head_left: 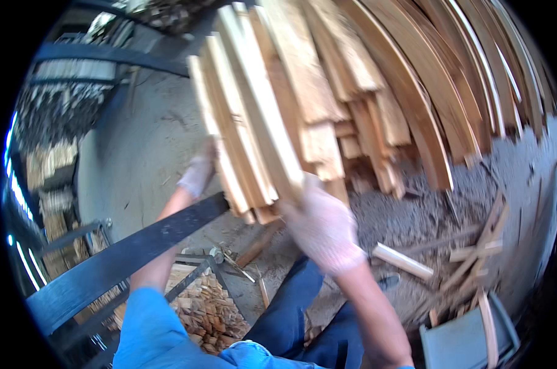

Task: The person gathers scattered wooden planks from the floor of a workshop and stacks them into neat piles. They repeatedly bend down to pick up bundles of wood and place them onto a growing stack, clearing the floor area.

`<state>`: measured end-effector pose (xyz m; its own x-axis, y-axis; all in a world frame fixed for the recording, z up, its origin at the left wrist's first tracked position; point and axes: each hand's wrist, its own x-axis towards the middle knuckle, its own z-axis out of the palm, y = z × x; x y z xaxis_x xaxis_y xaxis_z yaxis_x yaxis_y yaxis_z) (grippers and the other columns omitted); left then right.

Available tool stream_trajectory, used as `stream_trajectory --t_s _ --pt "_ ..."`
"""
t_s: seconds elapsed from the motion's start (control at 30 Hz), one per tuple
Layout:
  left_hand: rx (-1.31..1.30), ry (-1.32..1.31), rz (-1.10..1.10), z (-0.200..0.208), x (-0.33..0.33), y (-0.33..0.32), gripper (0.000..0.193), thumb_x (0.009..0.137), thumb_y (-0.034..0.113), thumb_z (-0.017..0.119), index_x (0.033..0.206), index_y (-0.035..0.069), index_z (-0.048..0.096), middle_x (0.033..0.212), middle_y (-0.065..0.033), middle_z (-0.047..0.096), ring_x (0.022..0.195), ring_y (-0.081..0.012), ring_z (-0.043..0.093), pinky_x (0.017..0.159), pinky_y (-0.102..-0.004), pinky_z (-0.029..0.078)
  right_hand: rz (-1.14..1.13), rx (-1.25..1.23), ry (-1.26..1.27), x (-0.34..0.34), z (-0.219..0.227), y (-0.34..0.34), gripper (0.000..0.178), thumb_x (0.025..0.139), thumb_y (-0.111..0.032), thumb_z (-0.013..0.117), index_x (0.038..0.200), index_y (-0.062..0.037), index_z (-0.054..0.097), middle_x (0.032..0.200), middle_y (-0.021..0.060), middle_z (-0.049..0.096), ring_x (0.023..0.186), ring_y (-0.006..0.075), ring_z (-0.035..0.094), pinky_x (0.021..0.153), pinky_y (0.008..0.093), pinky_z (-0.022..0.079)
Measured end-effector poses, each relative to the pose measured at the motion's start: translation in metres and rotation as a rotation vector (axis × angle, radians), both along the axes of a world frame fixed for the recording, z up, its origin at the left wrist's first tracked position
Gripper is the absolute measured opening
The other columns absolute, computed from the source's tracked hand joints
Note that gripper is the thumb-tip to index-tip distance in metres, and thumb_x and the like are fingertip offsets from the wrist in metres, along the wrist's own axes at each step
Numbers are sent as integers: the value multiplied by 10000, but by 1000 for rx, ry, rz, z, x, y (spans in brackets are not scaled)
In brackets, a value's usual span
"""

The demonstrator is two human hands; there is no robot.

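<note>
A stack of pale sawn wooden strips [232, 123] fills the upper middle, their near ends pointing toward me. My right hand [324, 227], in a whitish knit glove, is closed around the near end of a light wooden strip [263, 111] on top of the stack; the hand is slightly blurred. On the stack's left side is my left hand [198, 173], also gloved, close against the outermost strips. Its fingers are mostly hidden by the wood. A dark metal bar [131, 255] crosses in front of my left forearm.
Longer brown boards [413, 86] extend to the upper right. Offcuts [403, 261] lie on the dusty floor, beside a grey bin [469, 341] at lower right. Below the bar is a pile of cut wood [207, 307]. More stacked wood [51, 166] stands at far left.
</note>
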<state>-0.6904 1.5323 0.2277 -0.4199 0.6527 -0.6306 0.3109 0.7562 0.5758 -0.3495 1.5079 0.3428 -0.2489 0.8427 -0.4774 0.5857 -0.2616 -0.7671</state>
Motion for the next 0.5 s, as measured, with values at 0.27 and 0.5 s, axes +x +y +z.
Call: stream_trajectory --t_s 0.27,0.5 --pt "-358 243 -100 10 -64 -243 646 1075 420 464 1554 -9 410 1544 -152 501 1372 -281 516 1146 -374 385 -237 -485 -105 134 -70 -204 566 904 -386 712 1344 -61 567 1100 217 731 1047 400 701 904 482 558" --pt "-440 21 -446 23 112 -324 611 995 138 642 1535 -38 414 1461 -208 559 1319 -267 558 1134 -361 421 -298 -896 -512 293 -91 -419 648 900 -401 703 1404 -35 526 1165 252 715 1115 413 682 967 495 531"
